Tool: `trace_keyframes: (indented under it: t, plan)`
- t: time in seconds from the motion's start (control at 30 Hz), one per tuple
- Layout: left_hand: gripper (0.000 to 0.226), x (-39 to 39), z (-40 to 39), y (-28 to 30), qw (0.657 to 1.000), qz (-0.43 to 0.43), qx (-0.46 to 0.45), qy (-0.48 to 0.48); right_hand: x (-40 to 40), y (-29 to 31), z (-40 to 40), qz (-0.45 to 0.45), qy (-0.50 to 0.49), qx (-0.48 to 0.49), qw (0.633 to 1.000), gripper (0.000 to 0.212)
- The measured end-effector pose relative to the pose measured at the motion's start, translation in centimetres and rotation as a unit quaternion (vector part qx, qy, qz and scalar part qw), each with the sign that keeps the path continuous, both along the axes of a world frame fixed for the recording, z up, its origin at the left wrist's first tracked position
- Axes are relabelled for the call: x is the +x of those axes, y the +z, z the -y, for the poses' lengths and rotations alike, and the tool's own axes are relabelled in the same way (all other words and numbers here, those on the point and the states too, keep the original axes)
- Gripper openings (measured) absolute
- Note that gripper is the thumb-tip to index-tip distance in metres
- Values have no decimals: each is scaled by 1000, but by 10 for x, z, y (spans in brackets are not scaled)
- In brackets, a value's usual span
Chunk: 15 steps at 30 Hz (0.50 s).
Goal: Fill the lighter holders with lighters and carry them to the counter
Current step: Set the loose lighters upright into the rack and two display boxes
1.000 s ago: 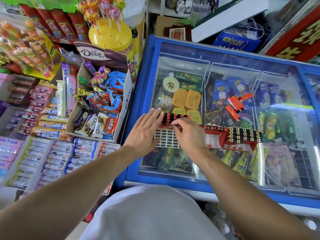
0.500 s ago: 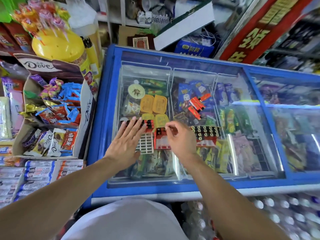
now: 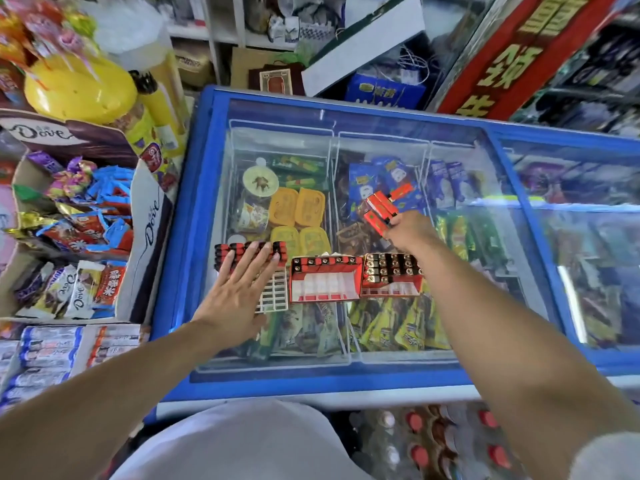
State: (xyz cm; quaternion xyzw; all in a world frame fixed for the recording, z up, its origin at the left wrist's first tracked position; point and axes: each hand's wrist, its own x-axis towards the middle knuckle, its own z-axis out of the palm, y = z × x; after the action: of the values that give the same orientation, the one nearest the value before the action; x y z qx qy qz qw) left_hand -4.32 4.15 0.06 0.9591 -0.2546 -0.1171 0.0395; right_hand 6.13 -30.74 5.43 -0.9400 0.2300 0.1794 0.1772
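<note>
A white grid lighter holder (image 3: 275, 296) lies on the glass lid of a blue freezer (image 3: 180, 258), with red-and-black lighters (image 3: 242, 250) filling its far rows. My left hand (image 3: 239, 292) rests flat on it, fingers spread. To the right of it sit a red holder (image 3: 323, 285) with one far row of lighters and another red holder (image 3: 391, 271) packed with lighters. Farther back, several loose red lighters (image 3: 375, 206) lie on the glass. My right hand (image 3: 412, 232) is at their near end, fingers closed on one.
A Dove chocolate display box (image 3: 145, 233) and candy racks (image 3: 52, 348) crowd the left side. A yellow lollipop stand (image 3: 79, 88) is behind them. Bottles with red caps (image 3: 450, 441) stand below the freezer's front edge. Shelving and a red sign (image 3: 512, 60) are behind.
My right hand left the holders and reached back and right to the loose red lighters. My left hand stayed flat on the white holder. The view shifted right.
</note>
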Motion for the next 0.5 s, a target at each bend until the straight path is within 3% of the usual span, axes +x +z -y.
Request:
trace_keyframes:
  t: [0.17, 0.4, 0.5]
  plan:
    - [110, -1, 3, 7, 999, -30, -8, 17, 22, -18, -3, -64, 10, -28, 998, 28]
    - [114, -1, 6, 12, 998, -54, 12, 30, 30, -28, -10, -43, 53, -86, 994, 20]
    - [115, -1, 8, 14, 997, -64, 14, 36, 25, -24, -11, 10, 69, -84, 994, 16]
